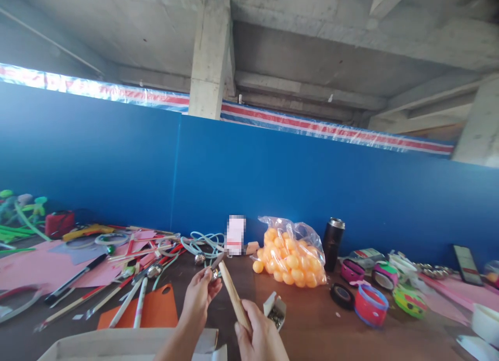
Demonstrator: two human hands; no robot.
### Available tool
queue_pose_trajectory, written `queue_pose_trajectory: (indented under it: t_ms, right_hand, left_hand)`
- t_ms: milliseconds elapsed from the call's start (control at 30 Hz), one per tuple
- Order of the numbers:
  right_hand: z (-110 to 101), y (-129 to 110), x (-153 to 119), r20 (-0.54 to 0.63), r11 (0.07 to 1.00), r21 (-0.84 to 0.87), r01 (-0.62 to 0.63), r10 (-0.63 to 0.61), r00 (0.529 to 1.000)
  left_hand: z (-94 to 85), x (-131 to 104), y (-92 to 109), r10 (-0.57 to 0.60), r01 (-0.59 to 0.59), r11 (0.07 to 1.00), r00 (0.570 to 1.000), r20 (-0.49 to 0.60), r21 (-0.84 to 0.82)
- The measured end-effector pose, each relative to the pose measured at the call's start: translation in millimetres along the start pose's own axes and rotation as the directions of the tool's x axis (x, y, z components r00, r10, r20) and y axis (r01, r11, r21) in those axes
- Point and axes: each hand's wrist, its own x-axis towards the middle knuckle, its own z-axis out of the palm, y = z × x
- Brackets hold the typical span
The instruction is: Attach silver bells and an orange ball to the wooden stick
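Your left hand point(197, 297): fingers pinched on dark slim piece point(218, 260). Your right hand point(262, 331): fingers clamped round wooden stick point(233, 291). Step: you hold both close; next move needs steadiness.

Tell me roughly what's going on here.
The person's left hand holds a thin dark piece, with a shiny silver ball at the fingers. The right hand grips a wooden stick, its far end near that piece. On the table lie a bag of orange balls and a small open box.
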Motion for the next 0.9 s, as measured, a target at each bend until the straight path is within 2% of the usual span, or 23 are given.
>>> queue_pose_trajectory:
  t_ms: [333, 900]
  right_hand:
    - [-3.3, -5.2, 0.8, -0.008, 0.999, 0.038, -0.026, 0.026, 1.000]
    - [-6.4, -8.0, 1.3, -0.029, 0.995, 0.084, -0.055, 0.058, 0.998]
  left_hand:
    - [-0.2, -0.7, 1.5, 0.033, -0.031, 0.996, 0.999, 0.019, -0.089]
    - [-1.5, 1.7, 3.7, 0.083, -0.082, 0.992, 0.997, 0.005, -0.093]
